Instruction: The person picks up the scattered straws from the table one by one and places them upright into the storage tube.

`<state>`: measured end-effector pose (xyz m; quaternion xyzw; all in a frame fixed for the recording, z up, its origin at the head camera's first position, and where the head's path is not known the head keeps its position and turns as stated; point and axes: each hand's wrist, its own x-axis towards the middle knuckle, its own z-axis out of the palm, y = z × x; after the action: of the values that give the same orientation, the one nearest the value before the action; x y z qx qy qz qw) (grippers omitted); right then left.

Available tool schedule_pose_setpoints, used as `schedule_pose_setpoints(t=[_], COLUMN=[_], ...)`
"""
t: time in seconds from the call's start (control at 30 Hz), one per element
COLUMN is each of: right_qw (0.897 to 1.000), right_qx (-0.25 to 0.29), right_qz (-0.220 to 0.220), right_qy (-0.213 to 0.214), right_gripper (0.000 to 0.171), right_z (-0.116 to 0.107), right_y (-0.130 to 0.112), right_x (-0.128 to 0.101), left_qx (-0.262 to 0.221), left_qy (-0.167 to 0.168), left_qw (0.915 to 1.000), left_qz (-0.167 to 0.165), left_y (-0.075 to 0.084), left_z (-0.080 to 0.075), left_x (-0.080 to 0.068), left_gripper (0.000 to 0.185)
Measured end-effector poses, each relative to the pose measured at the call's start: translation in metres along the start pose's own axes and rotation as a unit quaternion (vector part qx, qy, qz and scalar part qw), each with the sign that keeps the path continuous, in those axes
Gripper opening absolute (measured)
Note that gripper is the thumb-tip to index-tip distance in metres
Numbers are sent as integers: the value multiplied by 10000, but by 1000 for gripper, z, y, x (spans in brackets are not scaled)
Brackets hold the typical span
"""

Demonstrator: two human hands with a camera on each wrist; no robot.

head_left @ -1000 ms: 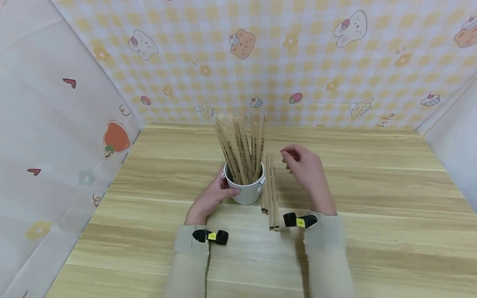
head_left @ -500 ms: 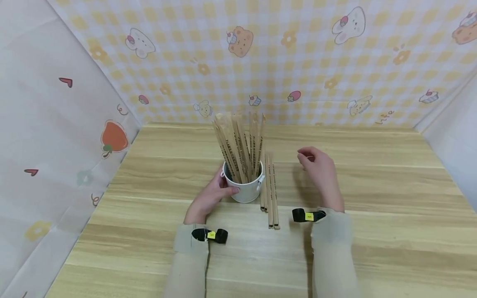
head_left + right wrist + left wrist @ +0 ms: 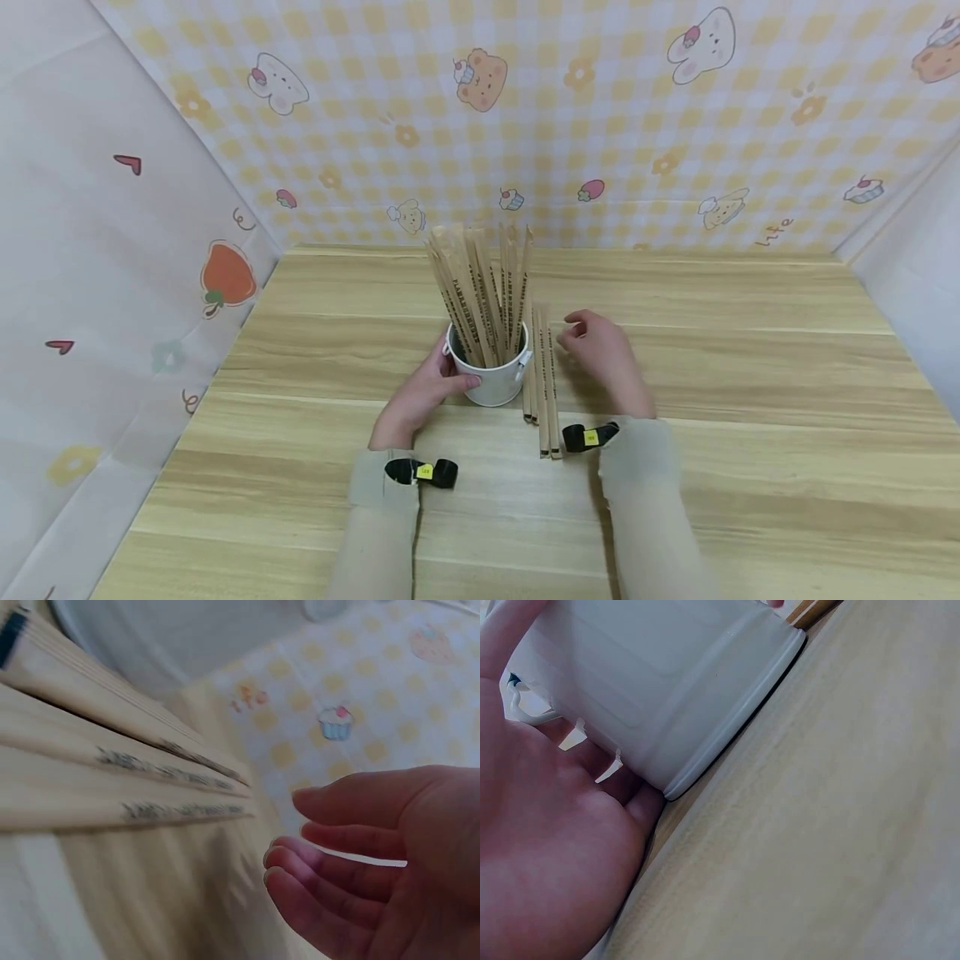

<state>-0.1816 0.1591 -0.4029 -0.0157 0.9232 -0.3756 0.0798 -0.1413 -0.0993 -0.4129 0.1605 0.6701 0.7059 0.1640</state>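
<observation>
Wooden table (image 3: 750, 400), one white cup (image 3: 491, 383), four loose sticks (image 3: 542, 392), two hands (image 3: 603, 358)

A makeshift home-style booth: cartoon-print cloth (image 3: 600, 125) hung as walls around a wooden desk (image 3: 750, 400).

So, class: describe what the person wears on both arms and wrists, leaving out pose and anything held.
Both arms wear long, pale beige sleeves, left sleeve and right sleeve. Each wrist carries a small black camera unit bearing a yellow label: one on the left wrist, one on the right wrist. Both hands are bare.
</observation>
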Motion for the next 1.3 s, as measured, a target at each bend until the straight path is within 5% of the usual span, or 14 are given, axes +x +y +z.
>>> schedule_pose_setpoints(t=[0.5,0.97,1.13,1.3], right_qw=[9967,9987,9991,9902], right_qx=[-808,-316,132,775], right_qz=[-89,336,360,46], right_qy=[49,-201,174,1160], right_gripper=[53,32,27,31], right_z=[29,13,-10,-35], right_y=[-19,-17,-20,-32], right_x=[-1,-4,-11,-23], left_qx=[-86,-104,-177,-181], left_qy=[-52,-65,-28,17], left_qw=[9999,9999,9998,9998], left_qz=[4,26,10,-3], left_y=[-2,-5,-10,-22], left_z=[-2,-4,-5,-10], left_x=[1,2,4,8], left_gripper=[92,92,93,94])
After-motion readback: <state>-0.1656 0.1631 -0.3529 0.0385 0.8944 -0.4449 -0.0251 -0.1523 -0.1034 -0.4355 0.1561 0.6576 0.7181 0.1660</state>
